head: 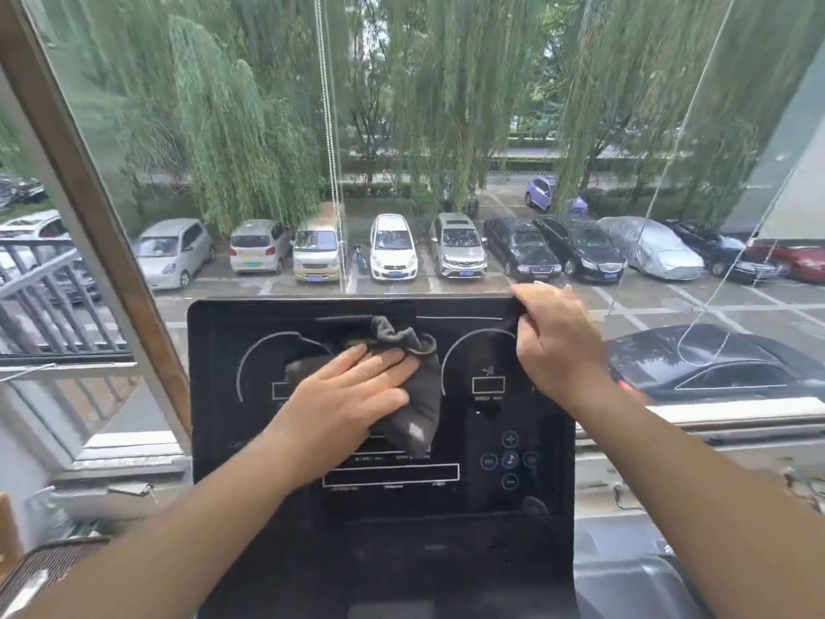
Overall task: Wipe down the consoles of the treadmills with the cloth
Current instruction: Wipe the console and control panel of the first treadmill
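The window (223,127) fills the far side of the scene. The treadmill console (223,440) stands just in front of it, black face tilted toward you. The console's far edge lies close to the glass, so room beyond it is small. Keep strokes on the face and do not overshoot the top. On the left, the slanted window frame (102,216) passes near the console's left edge. On the right, the space above the window sill (736,417) is open. The near half of the face is free for long passes.

The right grip (558,346) holds the console's far right corner, fingers curled over the top edge, and steadies the panel. Use that hold as a brace while you press. It covers the corner, so treat that area as not yet wiped.

The left grip (348,395) lies wide and flat, fingers straight. It presses the dark grey cloth (419,395) against the middle of the face, between the two arc markings. The cloth is bunched, with a fold standing up on its far side. Spread it flatter under the palm for fuller contact. Work in overlapping passes, far to near.

The button cluster (510,460) sits at the near right. Apply light pressure there, since a firm wipe could trigger a key. The bead chain (330,127) hangs beyond the far edge, left of centre. Keep the cloth clear of it.
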Demonstrator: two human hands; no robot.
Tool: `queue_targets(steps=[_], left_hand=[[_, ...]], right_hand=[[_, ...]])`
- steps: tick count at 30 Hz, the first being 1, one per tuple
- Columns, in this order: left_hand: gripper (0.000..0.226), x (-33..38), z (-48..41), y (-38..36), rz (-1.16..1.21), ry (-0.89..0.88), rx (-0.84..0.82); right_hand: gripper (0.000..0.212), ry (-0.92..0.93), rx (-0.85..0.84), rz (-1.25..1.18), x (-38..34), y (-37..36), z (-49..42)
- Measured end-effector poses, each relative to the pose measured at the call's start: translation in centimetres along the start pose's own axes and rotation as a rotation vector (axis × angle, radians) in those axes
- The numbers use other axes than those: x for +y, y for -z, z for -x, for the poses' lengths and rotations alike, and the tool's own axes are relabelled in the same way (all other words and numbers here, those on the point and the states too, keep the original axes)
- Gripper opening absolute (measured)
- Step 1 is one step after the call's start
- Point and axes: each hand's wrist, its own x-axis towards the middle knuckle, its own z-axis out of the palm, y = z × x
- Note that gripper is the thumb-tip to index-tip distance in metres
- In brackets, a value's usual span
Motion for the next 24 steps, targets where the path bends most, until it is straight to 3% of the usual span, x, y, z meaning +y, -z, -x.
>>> queue_targets(steps=[2, 4, 6, 10, 12, 16, 18, 21, 22, 24], left_hand=[[0.045, -1.7, -0.8, 0.7, -0.021, 0.088, 0.053], [0.046, -0.4, -1.3, 0.4, 0.043, 0.379, 0.161], [0.043, 2.4, -1.5, -1.0, 0.063, 0.512, 0.199], [0.037, 3.0, -0.3, -1.0, 0.017, 0.273, 0.102], [0.041, 1.9, -0.5, 0.1, 0.005, 0.306, 0.077], [0.047, 6.7, -3.4, -0.5, 0.205, 0.893, 0.276], [0.046, 8.7, -4.2, -1.6, 0.215, 0.818, 0.256], [0.049, 7.2, -3.4, -0.9, 0.128, 0.487, 0.121], [0.051, 6.0, -3.2, -0.4, 0.118, 0.48, 0.11], [0.053, 4.9, -3.8, 0.2, 0.178, 0.686, 0.219]], right_hand=[[0.056, 0.019, -0.002, -0.04, 0.9, 0.1, -0.4], [0.059, 0.049, -0.006, -0.075, 1.7, -0.1, -0.6], [0.061, 0.073, -0.022, -0.114, 2.1, -0.2, -0.5], [0.062, 0.12, -0.06, -0.147, 2.8, 0.1, -0.7], [0.059, 0.145, -0.056, -0.144, 3.1, 0.0, -0.6], [0.052, 0.149, -0.021, -0.111, 3.0, -0.4, -0.1], [0.054, 0.144, -0.032, -0.109, 3.1, -0.2, -0.3], [0.056, 0.185, -0.078, -0.1, 3.7, 0.3, -0.8], [0.055, 0.194, -0.077, -0.102, 3.9, 0.4, -0.9], [0.054, 0.199, -0.048, -0.119, 4.0, 0.3, -0.8]])
